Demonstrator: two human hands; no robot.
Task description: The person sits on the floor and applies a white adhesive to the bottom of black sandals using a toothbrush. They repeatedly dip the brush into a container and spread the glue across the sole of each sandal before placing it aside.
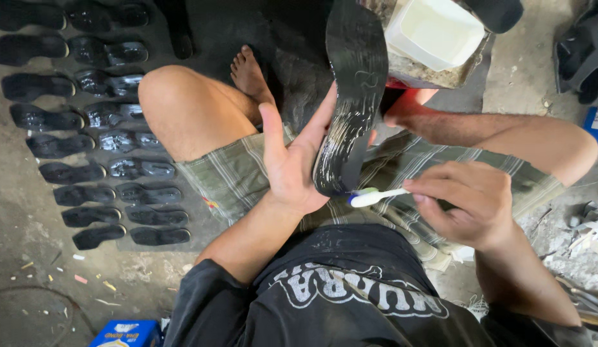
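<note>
My left hand point(292, 160) holds a long black shoe sole point(353, 83) upright, its lower end resting in my palm. The sole's lower part is wet and glossy with glue. My right hand point(469, 202) grips a white toothbrush point(376, 196) by the handle, and its bristle head touches the bottom tip of the sole. I sit on the ground with my knees bent, wearing plaid shorts and a black shirt.
Two columns of several black soles point(96, 135) lie on the concrete floor at left, many glossy. A white plastic tub point(434, 32) sits on a crusted block ahead. A blue box point(125, 334) lies at bottom left. Dark footwear point(581, 58) is at far right.
</note>
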